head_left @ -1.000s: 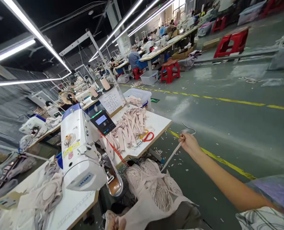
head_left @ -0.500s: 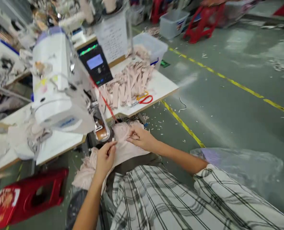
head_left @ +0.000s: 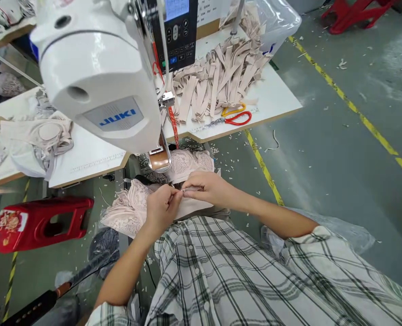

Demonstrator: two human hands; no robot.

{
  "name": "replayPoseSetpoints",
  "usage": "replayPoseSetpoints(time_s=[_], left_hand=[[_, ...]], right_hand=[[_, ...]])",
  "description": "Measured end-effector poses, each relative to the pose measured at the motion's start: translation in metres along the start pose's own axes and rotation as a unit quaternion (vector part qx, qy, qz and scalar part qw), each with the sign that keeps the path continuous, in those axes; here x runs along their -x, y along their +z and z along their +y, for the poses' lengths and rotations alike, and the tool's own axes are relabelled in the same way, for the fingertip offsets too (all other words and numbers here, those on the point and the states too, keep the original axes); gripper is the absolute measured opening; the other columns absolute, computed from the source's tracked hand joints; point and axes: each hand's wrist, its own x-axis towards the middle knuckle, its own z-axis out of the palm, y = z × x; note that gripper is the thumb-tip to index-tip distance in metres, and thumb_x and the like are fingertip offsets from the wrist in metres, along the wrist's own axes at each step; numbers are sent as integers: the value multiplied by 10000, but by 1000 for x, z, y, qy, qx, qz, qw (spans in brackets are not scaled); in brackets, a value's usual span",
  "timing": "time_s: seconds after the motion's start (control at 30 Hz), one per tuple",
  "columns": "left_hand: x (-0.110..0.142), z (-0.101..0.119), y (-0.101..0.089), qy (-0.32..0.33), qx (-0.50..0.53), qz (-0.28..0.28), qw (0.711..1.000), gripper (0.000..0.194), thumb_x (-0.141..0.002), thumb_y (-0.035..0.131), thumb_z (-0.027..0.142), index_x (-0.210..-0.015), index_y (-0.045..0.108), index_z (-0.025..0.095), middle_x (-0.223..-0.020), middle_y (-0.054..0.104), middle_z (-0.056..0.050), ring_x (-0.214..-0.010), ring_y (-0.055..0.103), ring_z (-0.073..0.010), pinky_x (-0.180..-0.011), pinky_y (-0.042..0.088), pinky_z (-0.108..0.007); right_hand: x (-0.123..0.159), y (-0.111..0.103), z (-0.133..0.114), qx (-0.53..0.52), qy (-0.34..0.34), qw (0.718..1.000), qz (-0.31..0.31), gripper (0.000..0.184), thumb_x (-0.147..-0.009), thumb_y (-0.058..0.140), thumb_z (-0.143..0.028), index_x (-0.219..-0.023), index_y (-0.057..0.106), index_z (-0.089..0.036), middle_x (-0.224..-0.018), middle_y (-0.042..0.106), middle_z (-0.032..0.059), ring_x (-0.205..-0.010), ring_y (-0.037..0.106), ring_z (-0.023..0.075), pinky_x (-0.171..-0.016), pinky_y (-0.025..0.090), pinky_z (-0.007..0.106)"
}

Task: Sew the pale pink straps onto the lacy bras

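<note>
Both hands meet over the person's lap, just in front of the sewing machine's needle area. The left hand point(head_left: 162, 206) and the right hand point(head_left: 206, 188) pinch the same small edge of a pale pink lace garment point(head_left: 129, 210), the fingers of each narrowed tight on the fabric, fingertips almost touching one another. The garment spreads from the lap up under the presser foot point(head_left: 158, 158) of the white JUKI sewing machine point(head_left: 99, 77), with its lacy cups bunched to the left and behind the hands.

The machine stands on a white surface point(head_left: 275, 97), and a black control panel point(head_left: 179, 31) with a lit screen is mounted behind its head. A red cord point(head_left: 173, 127) hangs down beside the needle bar. On the surface to the right of the machine lies a loose heap of pale pink fabric strips point(head_left: 217, 74), and just in front of that heap lie scissors with red and yellow handles point(head_left: 233, 117). A clear plastic bin point(head_left: 279, 20) sits at the far corner. More pink lace pieces point(head_left: 43, 133) lie on the surface left of the machine. A red plastic stool point(head_left: 34, 224) lies tipped on the green floor, and a yellow line point(head_left: 357, 117) runs across the floor, which is dotted with small white scraps.
</note>
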Motion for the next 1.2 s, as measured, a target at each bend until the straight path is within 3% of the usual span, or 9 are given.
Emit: replayPoseSetpoints(time_s=[0.17,0.3,0.43,0.53,0.63,0.83,1.0,1.1,1.2], left_hand=[[-7,-8,-5,-20,45,-31,998,283,-964,523,335,-741,620,189,-640,592,13,-579,537,-118,-547,399,-225],[-13,-8,-26,10,16,-68,997,231,-981,484,287,-1048,690,204,-946,759,-46,-829,706,-171,-705,522,-245],[-17,-6,-41,43,-45,-66,996,203,-971,501,271,-1099,652,229,-919,768,-16,-740,725,-162,-614,523,-227],[-20,-2,-45,78,-54,-82,992,156,-968,500,277,-995,649,241,-808,747,8,-641,700,-154,-551,506,-223],[-24,2,-46,84,-47,-79,992,138,-958,520,272,-956,655,240,-818,735,-4,-694,699,-162,-610,535,-234],[-25,-1,-52,90,-21,-81,992,119,-944,566,239,-985,676,250,-967,747,-19,-844,712,-168,-728,544,-246],[-30,0,-51,40,-51,-166,984,111,-928,555,214,-839,622,213,-796,680,-13,-716,641,-172,-623,463,-263],[-35,-4,-44,-5,-50,-230,972,125,-900,536,162,-786,571,199,-745,610,-10,-694,571,-173,-631,409,-282],[-35,-15,-31,-42,50,-211,975,83,-861,560,150,-791,556,196,-831,603,-28,-795,565,-179,-724,428,-297]], right_hand=[[-9,-3,2,-82,58,995,4,183,-859,677,-350,-879,739,-180,-740,606,-6,-695,499,113,-654,366,247],[-18,-7,13,-197,125,972,40,287,-856,659,-426,-905,705,-146,-700,574,-21,-605,469,94,-584,369,234],[-24,-13,17,-95,-75,992,-35,228,-866,676,-373,-918,719,-155,-999,653,61,-924,600,146,-820,462,255],[-25,-13,10,5,-195,975,-103,204,-925,613,-328,-956,711,-151,-1107,646,82,-983,603,125,-855,455,214],[-24,-10,3,65,-224,968,-92,202,-960,551,-319,-977,682,-166,-953,678,34,-879,614,101,-780,456,186],[-23,-10,-5,205,-281,936,-44,201,-972,476,-255,-942,660,-179,-998,689,43,-908,618,119,-771,460,215],[-20,-3,-6,308,-326,893,-40,268,-959,431,-199,-822,659,-164,-850,673,48,-761,584,145,-686,449,268],[-19,9,2,289,-297,910,-15,260,-933,451,-179,-770,652,-156,-767,655,52,-700,569,158,-642,438,281],[-21,19,8,161,-200,966,20,185,-922,510,-197,-842,673,-161,-800,685,52,-737,613,154,-663,462,265]])
